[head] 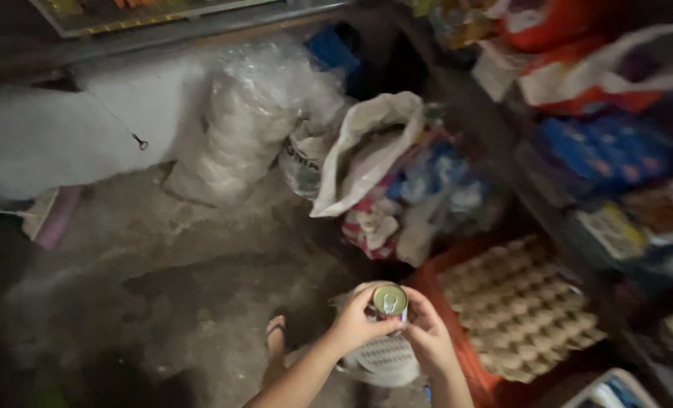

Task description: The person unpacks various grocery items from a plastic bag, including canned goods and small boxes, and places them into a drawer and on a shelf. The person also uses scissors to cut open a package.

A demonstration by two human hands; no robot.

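A: I'm looking straight down now. What have the hands got?

B: A small can (390,301) with a gold pull-tab lid, held upright between both of them. The left hand (354,326) wraps it from the left side, fingers curled round the wall. The right hand (428,336) closes on it from the right, fingertips up near the rim. So each grip is clenched on the can, which sits between the two palms with its lid facing up at me.

A: And around the can?

B: Directly beneath it there's a white perforated basket (382,360); I can't tell if the can touches it. Just right of the can lies a stack of egg trays (519,306) on something orange-red. Left of the can, a foot in a sandal (275,338) stands on the grey concrete floor (162,287).

A: Further off?

B: Above the can, well apart, an open white sack (366,147) spills colourful packets. Up and left of the can stands a clear plastic bag (242,128) of pale stacked goods. Up and right of the can, shelves (608,151) hold blue and red packages, too blurred to tell apart.
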